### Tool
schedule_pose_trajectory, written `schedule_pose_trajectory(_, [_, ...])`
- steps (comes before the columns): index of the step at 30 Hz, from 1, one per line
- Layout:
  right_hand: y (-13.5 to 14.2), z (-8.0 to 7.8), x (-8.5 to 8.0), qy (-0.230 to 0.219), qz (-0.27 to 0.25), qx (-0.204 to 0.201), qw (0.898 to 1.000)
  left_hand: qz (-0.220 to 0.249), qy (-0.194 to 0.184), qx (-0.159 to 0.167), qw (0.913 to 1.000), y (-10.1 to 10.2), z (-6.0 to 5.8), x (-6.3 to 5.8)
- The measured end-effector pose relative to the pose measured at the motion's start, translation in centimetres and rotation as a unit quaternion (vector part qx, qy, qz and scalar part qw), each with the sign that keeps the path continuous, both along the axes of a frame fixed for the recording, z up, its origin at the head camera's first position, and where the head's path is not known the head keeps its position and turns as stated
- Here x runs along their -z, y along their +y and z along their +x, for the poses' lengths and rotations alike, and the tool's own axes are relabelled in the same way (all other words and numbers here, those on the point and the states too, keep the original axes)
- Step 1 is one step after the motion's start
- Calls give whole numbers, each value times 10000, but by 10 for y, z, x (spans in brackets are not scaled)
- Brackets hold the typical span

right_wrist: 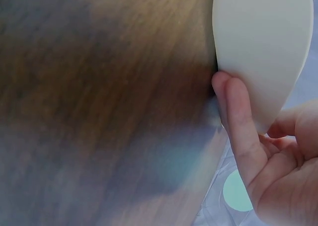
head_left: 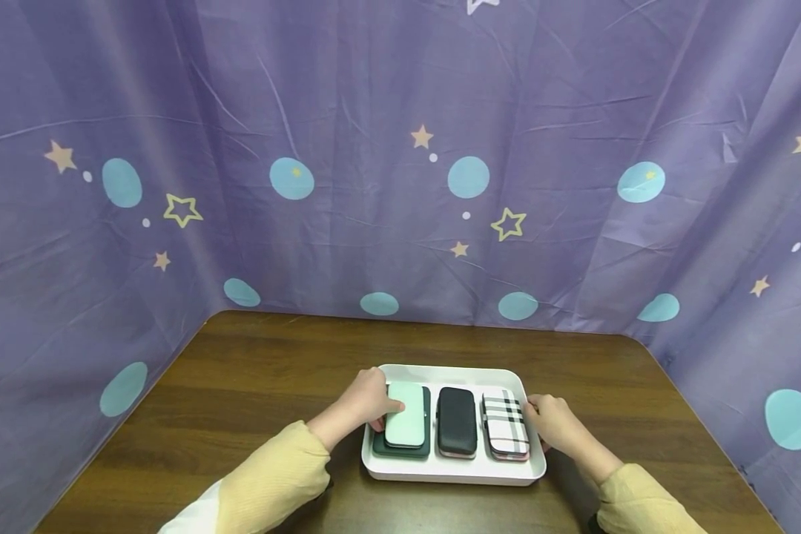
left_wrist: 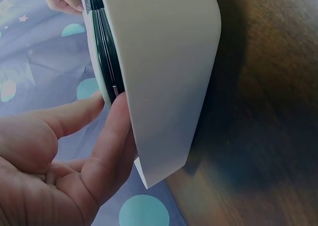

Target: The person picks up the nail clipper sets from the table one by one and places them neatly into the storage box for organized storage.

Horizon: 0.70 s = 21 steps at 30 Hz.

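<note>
A white tray (head_left: 454, 477) holds three side-by-side stacks of wallets. On the left, a mint green wallet (head_left: 405, 415) lies over a dark green wallet (head_left: 427, 445). My left hand (head_left: 368, 395) reaches over the tray's left rim and pinches the mint green wallet, thumb on top and fingers at its side edge. The left wrist view shows those fingertips between the wallets' dark edge (left_wrist: 107, 52) and the tray wall (left_wrist: 164, 62). My right hand (head_left: 552, 423) grips the tray's right side; in the right wrist view its fingers lie along the outer wall (right_wrist: 263, 42).
A black wallet (head_left: 457, 420) sits mid-tray on a paler one, and a plaid wallet (head_left: 505, 423) lies at the right over a pinkish one. The tray stands on a brown wooden table (head_left: 274, 356). A purple curtain (head_left: 374, 245) with stars and dots surrounds the table's back and sides.
</note>
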State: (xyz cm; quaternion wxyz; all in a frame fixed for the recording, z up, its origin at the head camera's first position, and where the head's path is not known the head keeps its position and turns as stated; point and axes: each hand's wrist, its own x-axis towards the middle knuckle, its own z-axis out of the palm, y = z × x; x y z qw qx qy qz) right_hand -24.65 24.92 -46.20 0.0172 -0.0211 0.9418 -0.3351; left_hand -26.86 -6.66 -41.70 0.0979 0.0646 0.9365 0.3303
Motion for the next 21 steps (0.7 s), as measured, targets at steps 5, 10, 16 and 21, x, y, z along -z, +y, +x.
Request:
schedule_pose_trajectory(5, [-1, -1, 2, 131, 220, 66, 9997, -43, 32, 7, 10000, 0, 0, 0])
schedule_pose_trajectory(10, [-2, -1, 1, 212, 297, 65, 9993, -60, 45, 19, 10000, 1, 0, 1])
schedule_pose_trajectory(16, [-2, 2, -5, -40, 350, -42, 9994, -93, 229, 77, 9997, -1, 1, 3])
schedule_pose_trajectory(21, [1, 5, -17, 86, 650, -173, 9977, -178, 507, 120, 9985, -4, 1, 1])
